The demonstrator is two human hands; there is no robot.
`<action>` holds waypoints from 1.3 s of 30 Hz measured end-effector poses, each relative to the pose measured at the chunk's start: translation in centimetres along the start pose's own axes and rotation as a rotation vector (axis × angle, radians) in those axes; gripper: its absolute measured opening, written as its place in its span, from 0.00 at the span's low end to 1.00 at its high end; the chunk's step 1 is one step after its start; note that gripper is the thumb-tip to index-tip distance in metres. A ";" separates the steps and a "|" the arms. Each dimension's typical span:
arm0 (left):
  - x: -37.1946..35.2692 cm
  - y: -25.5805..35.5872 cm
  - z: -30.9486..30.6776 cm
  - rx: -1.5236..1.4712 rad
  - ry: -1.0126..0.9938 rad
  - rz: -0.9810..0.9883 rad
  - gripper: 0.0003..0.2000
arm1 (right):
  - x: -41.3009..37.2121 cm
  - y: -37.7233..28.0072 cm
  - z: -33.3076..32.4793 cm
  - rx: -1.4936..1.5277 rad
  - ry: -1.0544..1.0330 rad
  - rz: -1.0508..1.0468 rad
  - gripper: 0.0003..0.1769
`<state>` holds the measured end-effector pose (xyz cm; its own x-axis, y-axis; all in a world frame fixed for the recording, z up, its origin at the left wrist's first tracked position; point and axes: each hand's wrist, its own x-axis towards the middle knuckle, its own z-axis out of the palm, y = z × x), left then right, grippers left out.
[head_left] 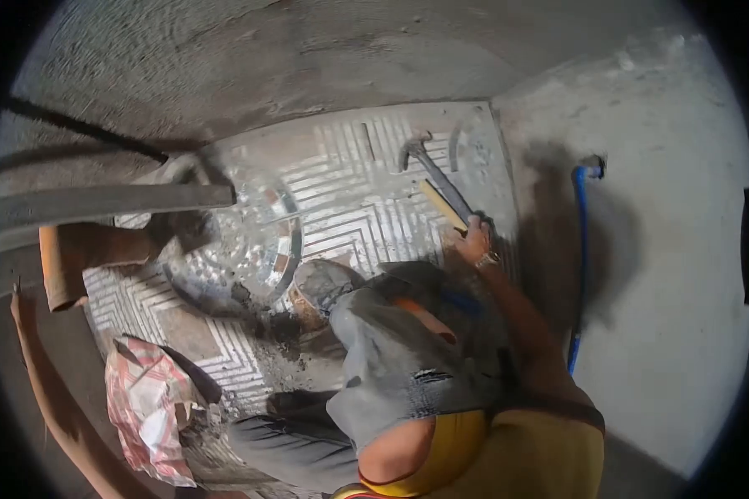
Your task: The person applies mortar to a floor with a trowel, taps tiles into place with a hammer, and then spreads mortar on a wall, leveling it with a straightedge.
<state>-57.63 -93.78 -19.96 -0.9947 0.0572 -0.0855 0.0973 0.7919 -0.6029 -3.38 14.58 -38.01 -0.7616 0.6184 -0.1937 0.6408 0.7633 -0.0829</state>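
My right hand (473, 241) is closed around the handle end of a claw hammer (449, 187), whose head rests over the patterned floor. A yellow strip (443, 205) lies alongside the hammer handle, its lower end right at my fingers. Far to the left, my left hand (20, 303) is raised beside a grey bar, seen edge-on with a finger stretched upward. My bent knees in dusty grey trousers (383, 349) fill the middle foreground. A dust-caked lump (324, 285) sits just beyond them.
Patterned tiles (354, 241) with a round motif cover the floor, with loose rubble (283, 362) on them. A red-and-white sack (150, 412) stands lower left, below an orange pipe-like piece (62, 268) and grey bars (108, 204). A blue hose (582, 249) runs down the right wall.
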 end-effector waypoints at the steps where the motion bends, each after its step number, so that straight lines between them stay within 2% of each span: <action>1: -1.0 0.4 -1.6 0.010 0.135 0.098 0.16 | 0.5 0.0 0.3 -0.011 0.028 0.001 0.37; 2: -2.2 1.3 -3.7 0.032 0.272 0.194 0.16 | 0.6 -1.6 -1.5 -0.117 -0.006 -0.021 0.36; 4: -3.5 0.9 -3.7 -0.390 0.172 0.141 0.16 | 1.4 -2.1 -1.5 -0.107 -0.019 -0.051 0.38; 6: -5.4 -0.1 -1.2 -0.634 0.258 -0.098 0.15 | 2.3 -2.9 -1.9 -0.123 -0.012 -0.085 0.41; 8: -10.4 2.1 -1.2 -0.803 0.480 -0.287 0.14 | 3.5 -4.1 -2.0 -0.133 -0.053 -0.076 0.45; 9: -13.8 4.4 -2.2 -0.889 0.597 -0.310 0.14 | 3.8 -4.4 -2.2 -0.141 -0.107 -0.045 0.47; 10: -17.8 8.7 -5.6 -0.969 0.701 -0.289 0.13 | 4.3 -4.5 -2.3 -0.153 -0.164 -0.015 0.49; 11: -22.0 14.0 -10.1 -1.051 0.780 -0.231 0.13 | 5.4 -3.1 -1.0 -0.036 -0.197 0.006 0.48; 13: -29.5 24.2 -17.0 -1.255 0.764 -0.044 0.12 | 6.5 -4.3 -2.5 -0.031 -0.347 0.043 0.45; 14: -32.5 29.3 -19.5 -1.396 0.665 0.050 0.12 | 6.9 -5.1 -3.1 -0.033 -0.420 0.057 0.43; 15: -35.2 34.2 -21.8 -1.576 0.443 0.093 0.12 | 6.4 -5.7 -2.9 0.045 -0.278 -0.020 0.37; 16: -36.7 39.6 -23.3 -1.778 0.113 0.002 0.11 | 5.8 -6.7 -3.5 0.143 -0.312 -0.003 0.38; 18: -39.9 50.6 -26.3 -2.036 -0.572 -0.388 0.12 | 4.1 -10.5 -6.0 0.334 -0.379 0.033 0.39; 19: -40.3 54.9 -28.7 -2.264 -0.681 -0.283 0.15 | 2.2 -13.5 -8.7 0.409 -0.422 0.041 0.40; 20: -40.0 57.5 -31.4 -2.123 -0.887 -0.172 0.19 | 0.1 -16.3 -11.0 0.480 -0.473 0.045 0.41; 21: -39.7 59.5 -33.8 -2.303 -0.988 -0.058 0.25 | -1.6 -18.0 -11.2 0.438 -0.448 -0.074 0.43; 22: -39.6 61.8 -34.2 -2.495 -1.029 -0.041 0.29 | -2.9 -19.8 -11.3 0.399 -0.424 -0.208 0.45; 23: -39.6 64.1 -34.6 -2.682 -1.087 -0.024 0.34 | -4.0 -21.8 -11.8 0.443 -0.568 -0.268 0.45; 24: -39.0 64.9 -35.6 -2.901 -1.097 -0.056 0.36 | -5.1 -23.6 -11.6 0.535 -0.599 -0.419 0.44; 25: -38.9 65.8 -34.1 -2.787 -1.191 -0.189 0.33 | -6.2 -25.4 -11.4 0.633 -0.641 -0.568 0.42; 26: -38.7 65.8 -33.1 -2.783 -1.198 -0.322 0.31 | -6.6 -27.0 -11.0 0.656 -0.602 -0.774 0.38; 27: -38.4 65.3 -32.6 -2.814 -1.158 -0.467 0.28 | -7.1 -28.5 -10.7 0.682 -0.553 -0.976 0.34; 28: -38.1 64.3 -32.5 -2.943 -0.994 -0.586 0.25 | -6.4 -28.7 -10.3 0.764 -0.553 -1.023 0.27; 30: -37.9 61.7 -31.6 -3.114 -0.678 -0.809 0.19 | -1.8 -27.0 -6.3 0.984 -0.481 -0.669 0.13; 31: -38.3 60.1 -30.9 -3.160 -0.531 -0.907 0.16 | 2.4 -25.8 -3.5 0.983 -0.326 -0.550 0.07; 33: -39.7 57.6 -29.5 -3.162 -0.298 -1.050 0.11 | 11.4 -24.0 -1.5 0.119 -0.042 -0.453 0.30; 34: -40.7 56.4 -28.9 -3.131 -0.241 -1.111 0.12 | 17.4 -20.3 3.6 -0.024 0.168 -0.436 0.44; 35: -41.8 55.4 -28.0 -3.056 -0.186 -1.090 0.14 | 18.7 -20.8 3.4 -0.174 0.112 -0.283 0.50; 36: -42.8 54.8 -27.3 -2.974 -0.138 -1.078 0.15 | 19.5 -20.6 3.4 -0.218 0.057 -0.241 0.48; 39: -43.3 53.1 -26.5 -2.811 -0.016 -1.101 0.17 | 19.1 -20.8 3.3 -0.188 -0.061 -0.322 0.45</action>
<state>-10.28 -38.11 -27.21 -0.7122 -0.3973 -0.5788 -0.1542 -0.7159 0.6810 -30.95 9.86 -43.22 -0.9105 0.3327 -0.2458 0.3356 0.9415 0.0310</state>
